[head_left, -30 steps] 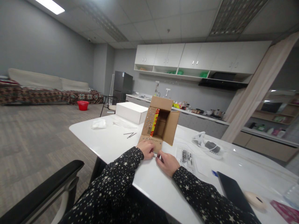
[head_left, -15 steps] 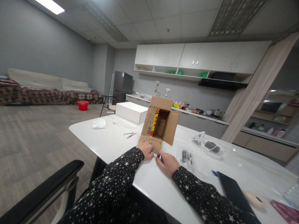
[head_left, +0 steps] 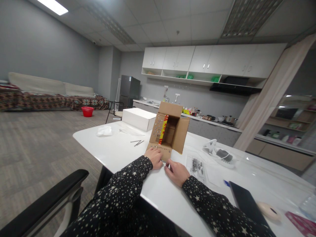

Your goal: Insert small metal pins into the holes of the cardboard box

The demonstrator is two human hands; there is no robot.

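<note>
An open cardboard box (head_left: 177,144) stands on the white table, its mouth towards me and a yellow-and-red tape strip (head_left: 163,130) on one flap. My left hand (head_left: 154,158) rests at the box's lower front flap (head_left: 166,153), which has a row of small dark dots. Its fingers are bent; what they hold is hidden. Just right of it, my right hand (head_left: 177,171) is closed, thumb and fingertips together near the flap's front edge. Small metallic bits (head_left: 163,163) show between both hands, too small to name.
A clear case of small dark parts (head_left: 197,166) lies right of my hands; thin metal rods (head_left: 137,143) lie left. A white box (head_left: 139,119) stands behind. Further right are a white corded device (head_left: 223,156), a dark phone-like slab (head_left: 247,200) and a beige mouse-like object (head_left: 269,211).
</note>
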